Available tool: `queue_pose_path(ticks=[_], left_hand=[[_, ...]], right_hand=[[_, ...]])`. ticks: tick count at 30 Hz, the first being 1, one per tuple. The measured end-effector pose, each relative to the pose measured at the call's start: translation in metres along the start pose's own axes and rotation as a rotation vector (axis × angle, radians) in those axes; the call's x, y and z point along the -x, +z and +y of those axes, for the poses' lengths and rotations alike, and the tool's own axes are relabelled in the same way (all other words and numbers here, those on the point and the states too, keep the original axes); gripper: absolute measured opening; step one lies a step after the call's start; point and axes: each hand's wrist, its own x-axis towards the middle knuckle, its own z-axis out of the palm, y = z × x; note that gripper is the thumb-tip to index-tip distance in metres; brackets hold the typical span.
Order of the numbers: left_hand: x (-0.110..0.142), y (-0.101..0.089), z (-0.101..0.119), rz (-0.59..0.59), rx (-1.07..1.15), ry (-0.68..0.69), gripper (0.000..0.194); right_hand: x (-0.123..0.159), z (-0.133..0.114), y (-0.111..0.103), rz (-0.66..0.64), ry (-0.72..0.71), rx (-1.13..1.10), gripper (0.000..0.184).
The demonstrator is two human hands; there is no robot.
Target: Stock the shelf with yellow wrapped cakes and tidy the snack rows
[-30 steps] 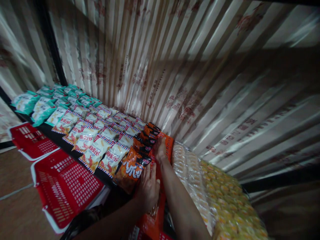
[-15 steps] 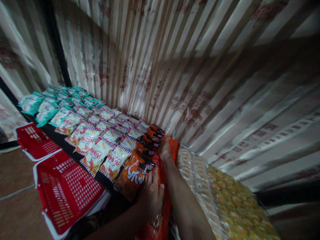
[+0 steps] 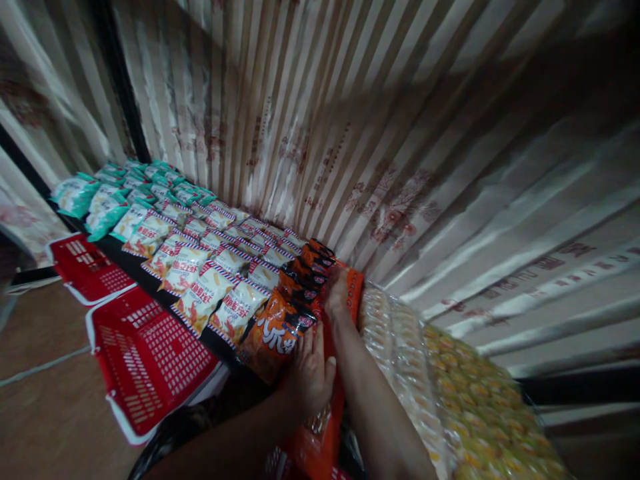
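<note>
My left hand (image 3: 314,375) rests against the near orange-and-black snack bag (image 3: 274,333), fingers stretched out and thumb apart. Farther back, my right hand (image 3: 338,293) reaches to the end of the row of orange-and-black bags (image 3: 305,277); its fingertips are too dim to make out. Under and beside both hands lies a red-orange package (image 3: 334,407), partly covered by my arms. White shrimp-snack bags (image 3: 205,293) stand in rows just left of the orange-and-black ones.
Teal-and-white bags (image 3: 107,207) fill the far left of the dark shelf. Two red baskets (image 3: 150,353) sit below its front edge. Clear-wrapped pale packs (image 3: 400,347) and yellow-green packs (image 3: 480,393) lie to the right. A pleated printed curtain (image 3: 300,120) hangs behind.
The view has shifted slightly, so shelf and baskets appear a little farther right and higher. Both hands stay at the orange-and-black bags, in nearly the same positions.
</note>
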Motion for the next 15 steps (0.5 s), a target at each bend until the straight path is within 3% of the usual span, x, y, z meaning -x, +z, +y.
queue_pose_path(ticks=[6, 11, 15], left_hand=[[0.006, -0.003, 0.002, 0.008, -0.027, -0.021, 0.063], [0.007, -0.007, 0.002, 0.016, -0.016, -0.035, 0.065], [0.005, -0.013, 0.000, 0.060, 0.054, -0.076, 0.071]], right_hand=[[0.051, -0.009, -0.019, 0.088, 0.137, -0.202, 0.061], [0.094, -0.013, -0.029, -0.019, 0.155, -0.166, 0.063], [0.110, -0.006, -0.025, -0.151, 0.126, -0.113, 0.069]])
